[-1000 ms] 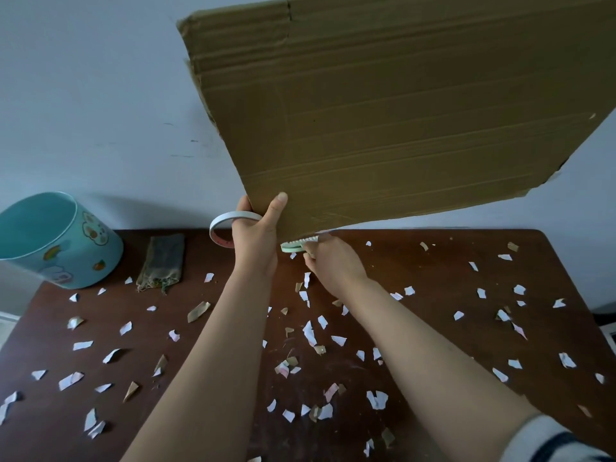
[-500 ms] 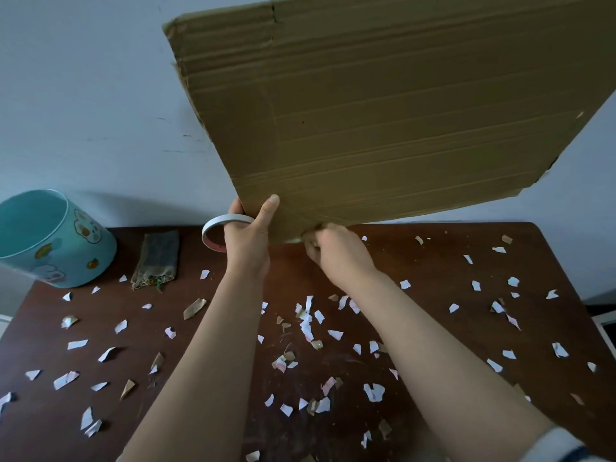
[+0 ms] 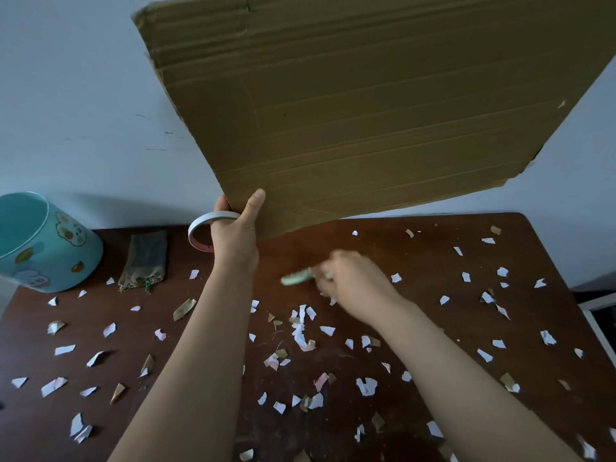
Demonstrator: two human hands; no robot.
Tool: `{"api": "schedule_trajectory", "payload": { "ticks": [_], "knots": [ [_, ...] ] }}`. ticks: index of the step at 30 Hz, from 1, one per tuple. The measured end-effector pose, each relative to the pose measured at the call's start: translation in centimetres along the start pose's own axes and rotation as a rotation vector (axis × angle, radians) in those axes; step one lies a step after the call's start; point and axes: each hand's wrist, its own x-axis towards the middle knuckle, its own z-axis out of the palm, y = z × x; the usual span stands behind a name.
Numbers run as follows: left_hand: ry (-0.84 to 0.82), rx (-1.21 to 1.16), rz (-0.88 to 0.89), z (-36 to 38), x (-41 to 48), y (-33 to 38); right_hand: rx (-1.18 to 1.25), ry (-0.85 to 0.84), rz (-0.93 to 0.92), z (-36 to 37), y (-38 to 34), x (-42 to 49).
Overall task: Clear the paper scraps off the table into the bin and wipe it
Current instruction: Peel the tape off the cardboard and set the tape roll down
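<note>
Nearest, torn white and tan paper scraps (image 3: 301, 331), strewn over the dark brown wooden bench (image 3: 430, 261) from just right of the teal cartoon-printed bin (image 3: 43, 241) to far right of it. Light enough, by the look, to be fanned off the edge by any swing of the sheet above. Further in, well right of the bin, the right hand (image 3: 353, 281): low over the bench, motion-blurred, grip apparently closed on a small pale green object (image 3: 296, 278) that pokes out toward the bin. Too smeared to say more. Nearer the bin, the left hand (image 3: 235, 235), up on a straight forearm, thumb on the front face, fingers behind, grip pinching the lowest corner of a large brown corrugated cardboard sheet (image 3: 366, 111) tilted high over the bench. Likely to twist or slip from so small a hold, and could then knock the bin. On the bin side of that hand, a white tape ring (image 3: 200, 235); hooked on fingers or standing, cannot tell. Just right of the bin, a flat grey-green cloth (image 3: 145, 258), untouched.
</note>
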Motion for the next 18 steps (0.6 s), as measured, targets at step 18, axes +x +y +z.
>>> {"api": "schedule_trajectory", "payload": {
  "ticks": [18],
  "knots": [
    [0.058,0.046,-0.064,1.3,-1.0,-1.8,-0.017,-0.126,0.029,1.3,2.0,-0.2]
  ]
}}
